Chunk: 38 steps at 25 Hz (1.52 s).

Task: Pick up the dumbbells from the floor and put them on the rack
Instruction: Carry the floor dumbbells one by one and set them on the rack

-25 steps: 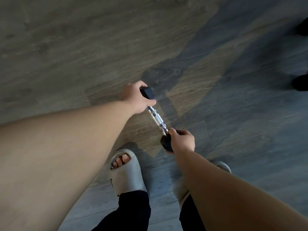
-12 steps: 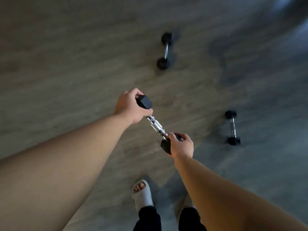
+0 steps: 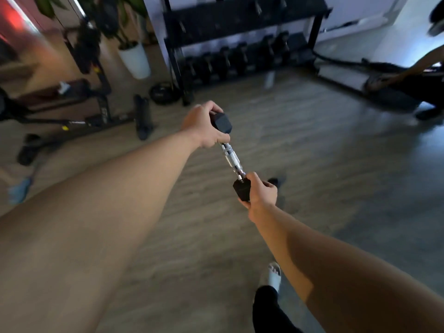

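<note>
- my left hand (image 3: 203,126) held one black end of the dumbbell (image 3: 231,159), grip tight.
- my right hand (image 3: 260,192) held the other end.
- the dumbbell was up above the floor (image 3: 312,152).
- the rack (image 3: 240,27) stood far ahead.

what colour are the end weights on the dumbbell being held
Black, on the dumbbell with its silver handle; clearest in the head view.

White plant pot (image 3: 135,60) far left; weight bench (image 3: 55,92) nearer.

A home gym, it seems. A black rack (image 3: 240,18) holds a row of dumbbells (image 3: 230,60). A weight bench (image 3: 60,92) stands near a potted plant (image 3: 134,58).
</note>
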Motion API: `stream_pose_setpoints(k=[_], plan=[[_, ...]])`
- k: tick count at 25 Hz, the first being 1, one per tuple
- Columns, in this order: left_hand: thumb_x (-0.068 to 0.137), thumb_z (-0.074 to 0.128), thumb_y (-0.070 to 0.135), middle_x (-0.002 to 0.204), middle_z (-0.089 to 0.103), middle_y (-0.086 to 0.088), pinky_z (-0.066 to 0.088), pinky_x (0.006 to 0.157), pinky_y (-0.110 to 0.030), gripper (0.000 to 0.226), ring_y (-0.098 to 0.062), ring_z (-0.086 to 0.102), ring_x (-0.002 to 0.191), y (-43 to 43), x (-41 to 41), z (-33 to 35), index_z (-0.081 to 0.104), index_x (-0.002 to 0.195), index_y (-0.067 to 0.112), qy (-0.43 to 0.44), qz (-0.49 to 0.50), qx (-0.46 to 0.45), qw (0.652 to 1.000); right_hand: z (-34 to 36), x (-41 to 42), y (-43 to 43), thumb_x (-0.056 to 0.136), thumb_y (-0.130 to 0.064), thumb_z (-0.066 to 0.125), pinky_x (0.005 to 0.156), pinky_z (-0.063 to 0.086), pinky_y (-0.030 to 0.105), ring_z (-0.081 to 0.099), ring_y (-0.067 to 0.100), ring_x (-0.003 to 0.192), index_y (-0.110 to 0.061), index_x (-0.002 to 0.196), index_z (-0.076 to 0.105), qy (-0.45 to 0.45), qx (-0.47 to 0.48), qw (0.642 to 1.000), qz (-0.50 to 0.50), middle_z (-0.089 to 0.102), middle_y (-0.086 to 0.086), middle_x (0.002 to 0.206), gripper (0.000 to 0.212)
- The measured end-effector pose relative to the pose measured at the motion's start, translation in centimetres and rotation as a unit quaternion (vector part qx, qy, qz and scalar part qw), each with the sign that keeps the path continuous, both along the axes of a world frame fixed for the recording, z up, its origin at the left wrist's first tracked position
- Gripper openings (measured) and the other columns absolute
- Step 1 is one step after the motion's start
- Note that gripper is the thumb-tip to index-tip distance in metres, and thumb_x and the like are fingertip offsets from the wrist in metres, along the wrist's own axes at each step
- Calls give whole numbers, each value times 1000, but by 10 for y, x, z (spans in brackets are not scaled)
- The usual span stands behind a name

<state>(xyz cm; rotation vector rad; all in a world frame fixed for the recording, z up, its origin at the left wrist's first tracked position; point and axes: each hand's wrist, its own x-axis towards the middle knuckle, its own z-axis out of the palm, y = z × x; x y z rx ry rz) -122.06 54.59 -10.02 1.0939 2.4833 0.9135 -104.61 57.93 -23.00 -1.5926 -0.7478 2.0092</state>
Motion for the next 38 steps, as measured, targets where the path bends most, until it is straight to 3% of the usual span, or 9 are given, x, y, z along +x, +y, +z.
stream_pose_setpoints(k=[3,5,9,15,18,22,24,33,38], plan=[[58,93,23,118,57,-5,35,63,-11,62,-17,55,95,35,-51,43,65,113,23,53,-18,6,998,29,-64,44,74,-25,76,82,65,42,71,23,80,-4,115,68,35,-20,999,-7,76,14,108,47],[60,93,23,119,56,-5,36,74,-14,66,-18,54,100,64,-93,61,64,119,22,72,-23,3,997,44,-112,77,75,-21,75,84,64,44,71,26,81,-3,112,68,48,-29,998,1,75,14,105,42],[60,95,26,122,57,1,43,89,-23,78,-18,57,110,116,-175,88,62,131,20,90,-17,-1,996,61,-207,135,66,-23,78,68,62,35,74,28,83,-5,109,74,71,-38,997,5,78,13,102,46],[62,94,32,129,67,1,55,97,-37,84,-21,64,114,183,-313,112,62,139,25,128,-24,-44,991,77,-342,203,71,-13,81,55,41,29,60,23,66,-10,73,75,81,-27,996,3,69,7,73,6],[67,91,30,133,65,0,54,95,-36,83,-22,62,117,226,-394,110,59,142,23,144,-52,-49,987,74,-426,241,69,-13,83,57,46,28,64,23,66,-8,79,79,85,-21,996,-14,72,7,73,12],[70,90,32,131,60,1,48,88,-30,80,-21,58,119,286,-516,115,57,142,21,150,-79,-50,984,71,-547,298,53,-21,84,75,60,38,76,28,77,-6,83,81,83,-2,995,-46,80,9,80,33],[71,89,32,129,59,1,43,86,-27,78,-21,57,118,316,-569,118,57,140,20,143,-92,-60,984,75,-595,326,54,-19,85,84,63,43,78,30,83,-7,84,80,75,0,995,-58,81,12,84,33],[67,91,28,141,50,-7,45,91,-27,87,-26,54,124,481,-775,100,52,144,15,141,-58,-77,985,66,-803,493,72,-13,85,86,62,39,74,27,87,-5,105,69,60,2,995,-78,76,15,99,38],[63,93,24,129,53,-7,45,86,-30,82,-24,55,113,563,-881,95,55,136,16,124,-25,-99,987,63,-911,580,69,-17,85,79,58,32,72,22,83,-10,109,68,46,26,996,-74,75,9,100,43]])
